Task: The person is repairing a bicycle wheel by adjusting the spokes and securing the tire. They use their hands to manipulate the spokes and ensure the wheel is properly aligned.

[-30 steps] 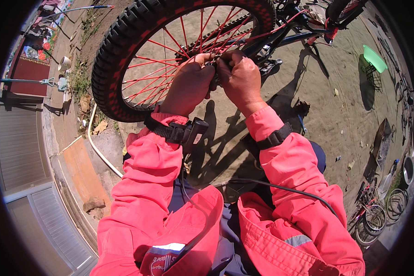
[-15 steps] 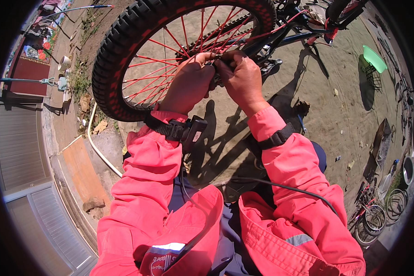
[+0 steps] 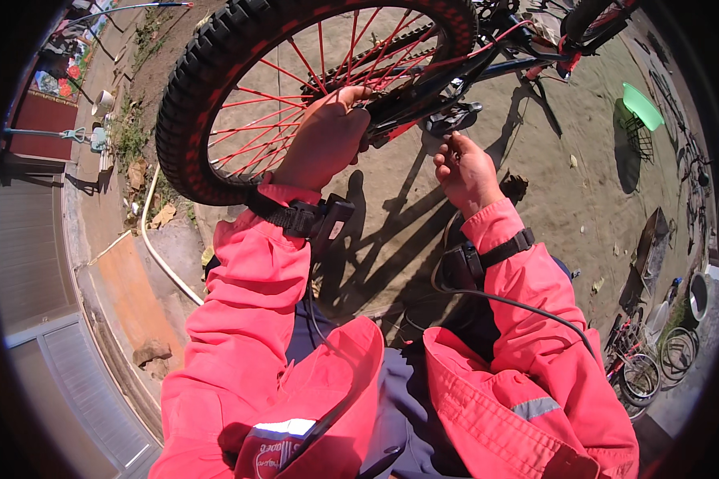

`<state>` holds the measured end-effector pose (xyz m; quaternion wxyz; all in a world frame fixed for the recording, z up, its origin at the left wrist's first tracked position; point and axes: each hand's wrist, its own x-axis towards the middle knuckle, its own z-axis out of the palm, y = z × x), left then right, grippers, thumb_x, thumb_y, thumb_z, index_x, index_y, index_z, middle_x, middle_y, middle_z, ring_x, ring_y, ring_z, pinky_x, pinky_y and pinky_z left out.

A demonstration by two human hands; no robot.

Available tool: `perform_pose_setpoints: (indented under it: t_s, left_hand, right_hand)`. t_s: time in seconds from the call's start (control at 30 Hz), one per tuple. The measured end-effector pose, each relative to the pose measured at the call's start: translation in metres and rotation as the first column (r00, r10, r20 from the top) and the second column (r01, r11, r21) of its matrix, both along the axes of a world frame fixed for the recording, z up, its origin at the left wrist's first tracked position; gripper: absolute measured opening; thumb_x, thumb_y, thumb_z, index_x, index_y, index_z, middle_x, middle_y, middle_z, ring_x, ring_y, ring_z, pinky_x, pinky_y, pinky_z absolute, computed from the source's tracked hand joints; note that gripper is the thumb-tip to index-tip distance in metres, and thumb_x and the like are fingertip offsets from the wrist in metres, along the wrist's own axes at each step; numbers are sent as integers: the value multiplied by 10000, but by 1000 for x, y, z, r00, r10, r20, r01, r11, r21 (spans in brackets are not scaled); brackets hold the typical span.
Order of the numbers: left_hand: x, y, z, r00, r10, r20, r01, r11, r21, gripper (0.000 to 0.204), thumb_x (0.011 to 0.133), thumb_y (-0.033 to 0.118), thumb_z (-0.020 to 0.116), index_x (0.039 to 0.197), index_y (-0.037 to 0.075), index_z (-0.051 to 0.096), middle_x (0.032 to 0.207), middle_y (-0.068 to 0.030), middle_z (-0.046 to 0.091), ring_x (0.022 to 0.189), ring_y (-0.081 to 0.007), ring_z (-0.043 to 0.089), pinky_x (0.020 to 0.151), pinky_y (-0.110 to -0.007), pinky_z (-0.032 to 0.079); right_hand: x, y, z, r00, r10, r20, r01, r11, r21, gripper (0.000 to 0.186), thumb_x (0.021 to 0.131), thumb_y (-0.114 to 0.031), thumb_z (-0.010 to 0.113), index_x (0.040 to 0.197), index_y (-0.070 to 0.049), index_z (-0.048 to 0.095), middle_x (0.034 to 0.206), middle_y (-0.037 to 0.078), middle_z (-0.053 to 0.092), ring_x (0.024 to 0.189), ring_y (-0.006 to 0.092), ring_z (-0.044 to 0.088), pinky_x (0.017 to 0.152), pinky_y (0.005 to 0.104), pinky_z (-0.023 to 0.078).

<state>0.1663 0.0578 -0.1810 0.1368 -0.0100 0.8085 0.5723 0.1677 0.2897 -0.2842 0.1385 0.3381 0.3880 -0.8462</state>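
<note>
Right hand point(image 3: 465, 172) withdrawn, left fingers point(image 3: 351, 100) gripping wheel point(image 3: 216, 96)

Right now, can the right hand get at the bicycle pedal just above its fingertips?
Probably yes: the right hand hangs free just below the pedal, nothing between them. The left hand grips the rear wheel hub.

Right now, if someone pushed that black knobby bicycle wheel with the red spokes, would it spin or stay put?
The black knobby wheel with red spokes is round and seems raised off the dirt, so it would probably spin. The left hand grips near its middle and would likely check it. The thin spokes look stiff under tension but could bend.
</note>
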Motion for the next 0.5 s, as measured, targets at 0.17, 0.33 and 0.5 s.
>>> perform_pose_setpoints:
  t_s: [0.17, 0.33, 0.5]
  left_hand:
    - [0, -2, -2, 1000, -5, -10, 5, 1000, 4, 503, 984, 196, 481, 1446, 2, 523, 655, 3, 587, 495, -77, 515, 514, -261, 431]
    - [-1, -2, -4, 1000, 8, -3, -8, 999, 33, 480, 991, 197, 485, 1427, 3, 539, 657, 2, 577, 510, -76, 513, 512, -268, 421]
    - [-1, -2, -7, 999, 19, -28, -18, 999, 32, 462, 999, 188, 501, 1423, 7, 539, 658, 8, 570, 512, -72, 506, 506, -265, 410]
  right_hand:
    - [26, -17, -11, 969, 244, 28, -245, 967, 69, 174, 1031, -94, 565, 1131, 45, 591, 999, 154, 661, 952, 282, 714, 838, 368, 618]
    - [21, -27, 15, 919, 324, -225, -337, 941, -18, 260, 1017, -1, 535, 1266, 71, 563, 1217, 190, 665, 1097, 326, 716, 938, 376, 622]
    - [19, -28, 34, 860, 345, -376, -401, 913, -78, 318, 1043, -18, 525, 1352, 55, 544, 1296, 187, 670, 1160, 320, 704, 952, 344, 628]
